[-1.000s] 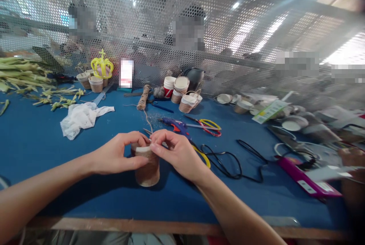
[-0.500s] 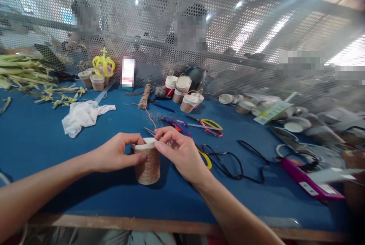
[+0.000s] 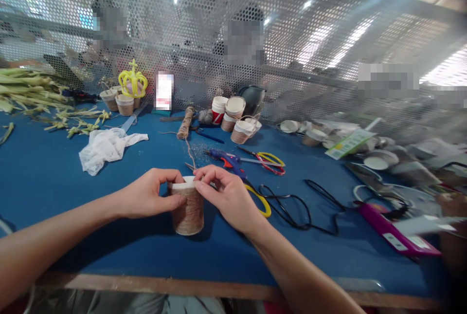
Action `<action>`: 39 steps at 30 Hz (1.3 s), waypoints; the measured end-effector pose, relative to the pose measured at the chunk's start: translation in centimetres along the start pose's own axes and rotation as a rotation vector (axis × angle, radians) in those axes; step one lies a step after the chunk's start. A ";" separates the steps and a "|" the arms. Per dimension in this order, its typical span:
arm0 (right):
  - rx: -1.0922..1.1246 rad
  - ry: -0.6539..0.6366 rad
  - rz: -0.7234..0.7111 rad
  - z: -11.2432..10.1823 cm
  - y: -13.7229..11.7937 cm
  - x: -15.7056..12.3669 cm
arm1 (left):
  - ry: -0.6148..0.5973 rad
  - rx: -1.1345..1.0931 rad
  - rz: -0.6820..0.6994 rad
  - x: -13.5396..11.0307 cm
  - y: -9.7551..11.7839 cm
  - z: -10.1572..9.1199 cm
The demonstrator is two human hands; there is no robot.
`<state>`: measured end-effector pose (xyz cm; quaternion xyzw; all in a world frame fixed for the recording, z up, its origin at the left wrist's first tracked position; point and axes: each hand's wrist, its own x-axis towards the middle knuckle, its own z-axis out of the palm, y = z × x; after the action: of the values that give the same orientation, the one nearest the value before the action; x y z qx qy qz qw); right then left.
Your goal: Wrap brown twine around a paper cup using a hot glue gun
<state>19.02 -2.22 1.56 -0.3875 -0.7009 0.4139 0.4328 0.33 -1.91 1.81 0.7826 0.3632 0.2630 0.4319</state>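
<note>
A paper cup (image 3: 188,209) wrapped in brown twine stands upright near the table's front edge, its white rim showing at the top. My left hand (image 3: 155,192) is closed on its left side, fingers inside the rim and thumb on the wrapped wall. At the right of the rim, my right hand (image 3: 224,190) pinches the loose twine (image 3: 190,151), which runs back to a wound twine bundle (image 3: 186,123). Behind the right fingers lie scissors with a yellow handle (image 3: 263,203), partly hidden. A blue glue gun (image 3: 228,159) rests just beyond that hand.
Red-and-yellow-handled scissors (image 3: 270,159) and a black cable (image 3: 292,199) lie to the right, near a purple power strip (image 3: 397,231). Several wrapped cups (image 3: 241,131) stand at the back. White cloth (image 3: 104,151) and green stalks (image 3: 29,87) are on the left; a perforated metal screen (image 3: 197,27) rises behind.
My right hand has shifted slightly left along the rim, bringing the twine with it. The left hand keeps its hold, and the cup has barely moved.
</note>
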 end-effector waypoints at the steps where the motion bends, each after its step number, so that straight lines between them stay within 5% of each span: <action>1: -0.005 -0.001 -0.005 0.0 0.0 0.0 | 0.004 0.004 -0.010 0.0 0.1 0.0; 19: -0.120 0.015 -0.128 0.8 -0.8 -0.6 | 0.076 -0.059 -0.107 0.0 1.9 0.8; 25: -0.066 0.083 -0.115 -0.2 -0.7 -0.3 | 0.046 -0.146 -0.091 -0.3 1.9 0.5; 29: -0.250 0.115 -0.152 -1.2 -1.0 0.0 | 0.021 -0.258 -0.118 -0.4 1.5 0.2; 34: -0.344 0.028 0.096 -1.7 -0.9 0.5 | -0.062 -0.522 -0.165 -0.2 0.8 0.3; 39: 0.111 -0.160 0.340 -1.2 -0.3 0.8 | -0.133 -0.567 -0.145 -0.3 0.4 0.5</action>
<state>19.85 -1.28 2.45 -0.4417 -0.6337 0.5485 0.3202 0.68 -2.57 1.86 0.6184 0.3010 0.2704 0.6737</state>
